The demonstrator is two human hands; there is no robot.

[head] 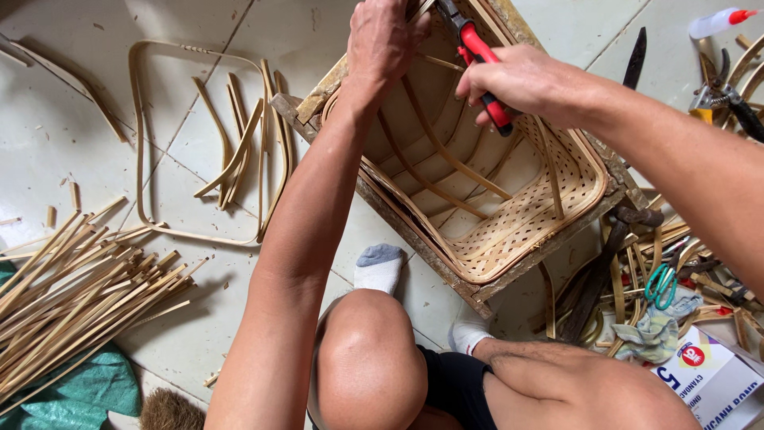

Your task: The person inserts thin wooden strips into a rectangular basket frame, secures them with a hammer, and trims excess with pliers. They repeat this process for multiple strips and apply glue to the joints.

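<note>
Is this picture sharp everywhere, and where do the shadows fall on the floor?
Head view: light is soft and even, with no harsh glare on the tiled floor. A faint shadow lies under the left arm beside the bamboo strips. The woven basket and pliers in the right hand look sharp; the left hand is cut by the frame's top edge, and the near knee looks enlarged.

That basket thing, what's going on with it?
A person sits on the tiled floor with a woven bamboo basket tilted in front of their knees. Their left hand grips the basket's far rim, while their right hand holds red-handled pliers at that same rim. A bundle of bamboo strips lies to the left, beside a bent bamboo frame. More tools, including green-handled scissors, lie in a pile on the right.
</note>
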